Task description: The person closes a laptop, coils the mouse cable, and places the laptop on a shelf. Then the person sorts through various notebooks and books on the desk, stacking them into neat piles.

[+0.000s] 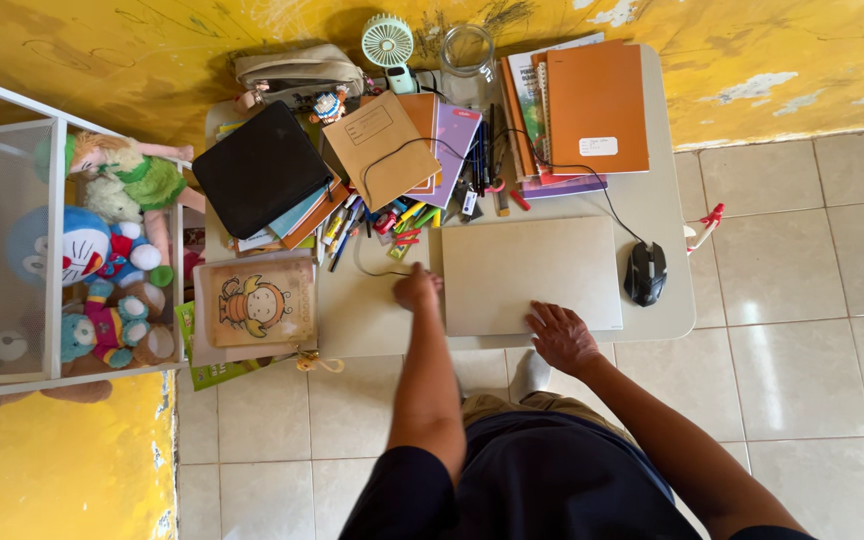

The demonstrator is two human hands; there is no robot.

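Head and torso block the near table edge; upper arms cut off at frame bottom. Left hand (418, 288) fingers curled at the laptop's (532, 275) left edge, beside a thin black cable (377, 270); whether it grips edge or cable, cannot tell. Right hand (562, 335) flat, fingers spread, resting on the laptop's near right corner, holding nothing. Laptop closed, grey, at table (667, 200) front centre. Mouse (645, 272) just right of it.

Table white, crowded. Floor pale tile; walls yellow, paint flaking.

Orange notebook (597, 95) with small white label at back right. Brown envelope (382, 148), tilted, label at top. Black case (260, 168) left. Pens (392, 218) heaped mid-table. Shelf (12, 250) of plush toys far left.
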